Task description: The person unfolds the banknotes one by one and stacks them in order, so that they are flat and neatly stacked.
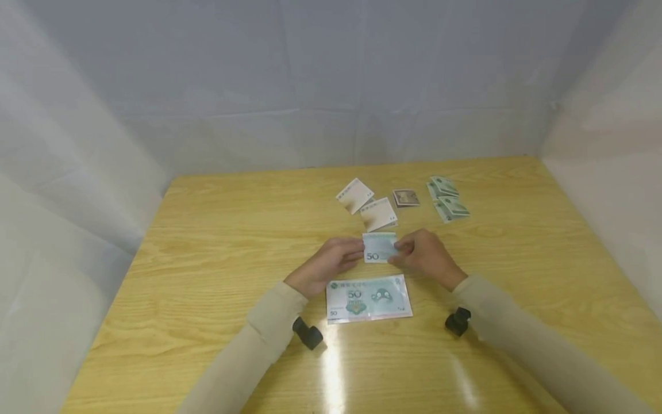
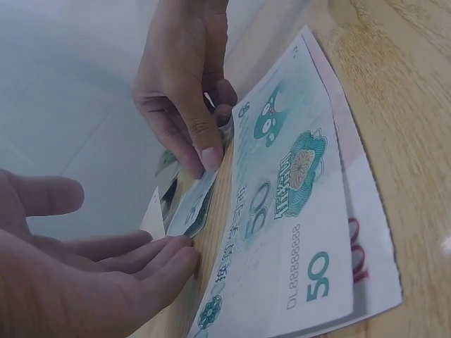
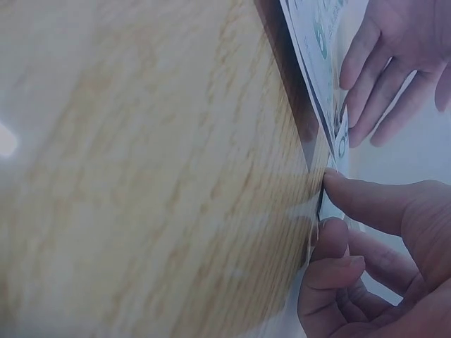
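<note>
A folded teal 50 banknote (image 1: 377, 247) lies on the table between the two hands. My right hand (image 1: 426, 256) pinches its right edge between thumb and fingers. The left hand (image 1: 335, 261) has its fingers extended, with the tips at the note's left edge; the left wrist view shows this palm (image 2: 84, 282) open and the thumb raised. Nearer to me lies an unfolded teal 50 banknote (image 1: 369, 302), flat below the folded one. From under it, in the left wrist view, peeks a pinkish banknote (image 2: 377, 239) with red print.
Behind the hands lie two folded pale-and-brown banknotes (image 1: 380, 214), partly overlapping. Right of them sit a small folded dark brown banknote (image 1: 405, 198) and folded green banknotes (image 1: 452, 206). White cloth walls (image 1: 331, 138) stand behind and beside the wooden table (image 1: 217, 259).
</note>
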A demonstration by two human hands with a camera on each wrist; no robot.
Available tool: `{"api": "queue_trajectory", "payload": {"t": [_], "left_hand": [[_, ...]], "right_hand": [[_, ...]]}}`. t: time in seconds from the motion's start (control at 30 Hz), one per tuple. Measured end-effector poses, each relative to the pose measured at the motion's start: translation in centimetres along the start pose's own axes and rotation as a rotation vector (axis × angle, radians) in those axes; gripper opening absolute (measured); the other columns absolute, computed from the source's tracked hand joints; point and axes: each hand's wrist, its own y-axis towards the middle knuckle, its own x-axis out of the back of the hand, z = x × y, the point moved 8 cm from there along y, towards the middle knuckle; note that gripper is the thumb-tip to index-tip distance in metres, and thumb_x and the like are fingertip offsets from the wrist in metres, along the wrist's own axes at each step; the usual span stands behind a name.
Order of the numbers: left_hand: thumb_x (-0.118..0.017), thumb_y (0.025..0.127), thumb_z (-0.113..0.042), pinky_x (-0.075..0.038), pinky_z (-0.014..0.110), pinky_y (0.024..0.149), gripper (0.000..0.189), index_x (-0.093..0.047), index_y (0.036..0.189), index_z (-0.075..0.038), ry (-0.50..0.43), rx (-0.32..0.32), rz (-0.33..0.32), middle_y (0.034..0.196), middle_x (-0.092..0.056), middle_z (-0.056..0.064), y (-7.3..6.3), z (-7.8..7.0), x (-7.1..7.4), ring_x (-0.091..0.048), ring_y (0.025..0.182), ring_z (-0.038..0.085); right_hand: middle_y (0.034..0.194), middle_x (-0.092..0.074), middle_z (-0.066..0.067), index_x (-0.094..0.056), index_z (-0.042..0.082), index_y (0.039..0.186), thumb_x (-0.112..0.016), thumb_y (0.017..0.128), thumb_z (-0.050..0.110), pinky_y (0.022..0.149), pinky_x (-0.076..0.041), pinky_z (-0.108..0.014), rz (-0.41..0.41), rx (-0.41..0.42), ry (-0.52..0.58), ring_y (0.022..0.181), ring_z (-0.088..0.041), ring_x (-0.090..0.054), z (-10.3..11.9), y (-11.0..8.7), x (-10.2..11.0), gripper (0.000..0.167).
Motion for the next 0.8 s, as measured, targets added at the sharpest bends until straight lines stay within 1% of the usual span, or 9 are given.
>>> {"api": "queue_trajectory", "payload": {"t": [0.17, 0.3, 0.43, 0.6, 0.8], "left_hand": [[-0.044, 0.107, -0.024, -0.032, 0.041, 0.121, 0.052, -0.039, 0.149, 0.007, -0.023, 0.008, -0.028, 0.152, -0.045, 0.02, -0.16, 0.01, 0.24, -0.042, 0.142, 0.03], [-0.044, 0.108, -0.027, -0.032, 0.04, 0.121, 0.054, -0.037, 0.15, 0.007, -0.043, 0.014, -0.05, 0.155, -0.041, 0.02, -0.17, -0.02, 0.24, -0.041, 0.144, 0.03], [-0.044, 0.108, -0.026, -0.032, 0.041, 0.121, 0.054, -0.036, 0.15, 0.007, -0.061, 0.014, -0.055, 0.155, -0.041, 0.021, 0.04, 0.11, 0.27, -0.041, 0.144, 0.031], [-0.043, 0.108, -0.025, -0.032, 0.041, 0.121, 0.053, -0.035, 0.15, 0.008, -0.092, -0.009, -0.034, 0.155, -0.041, 0.022, 0.26, 0.16, 0.17, -0.041, 0.143, 0.033], [-0.042, 0.109, -0.022, -0.033, 0.042, 0.121, 0.053, -0.031, 0.151, 0.009, -0.14, -0.035, 0.0, 0.154, -0.04, 0.024, 0.41, -0.12, -0.01, -0.041, 0.142, 0.035]], "right_hand": [[0.102, -0.073, -0.016, -0.074, -0.003, 0.11, -0.086, 0.081, 0.02, 0.074, -0.059, -0.035, 0.003, -0.015, 0.005, 0.086, -0.023, -0.067, -0.05, 0.04, -0.08, 0.039], [0.1, -0.073, -0.014, -0.074, -0.003, 0.11, -0.086, 0.081, 0.019, 0.072, -0.057, -0.033, 0.001, -0.012, 0.009, 0.084, -0.022, -0.066, -0.11, -0.04, -0.13, 0.038], [0.098, -0.073, -0.014, -0.074, -0.004, 0.11, -0.086, 0.082, 0.019, 0.071, -0.057, -0.033, 0.003, -0.003, 0.008, 0.083, -0.021, -0.065, -0.13, -0.06, -0.19, 0.038], [0.097, -0.073, -0.013, -0.074, -0.004, 0.11, -0.086, 0.082, 0.018, 0.071, -0.056, -0.032, 0.004, -0.003, 0.008, 0.081, -0.02, -0.064, -0.22, -0.04, -0.26, 0.038], [0.093, -0.072, -0.01, -0.074, -0.003, 0.112, -0.085, 0.082, 0.018, 0.069, -0.055, -0.031, -0.001, -0.02, 0.014, 0.08, -0.02, -0.064, -0.43, 0.08, -0.35, 0.038]]}}
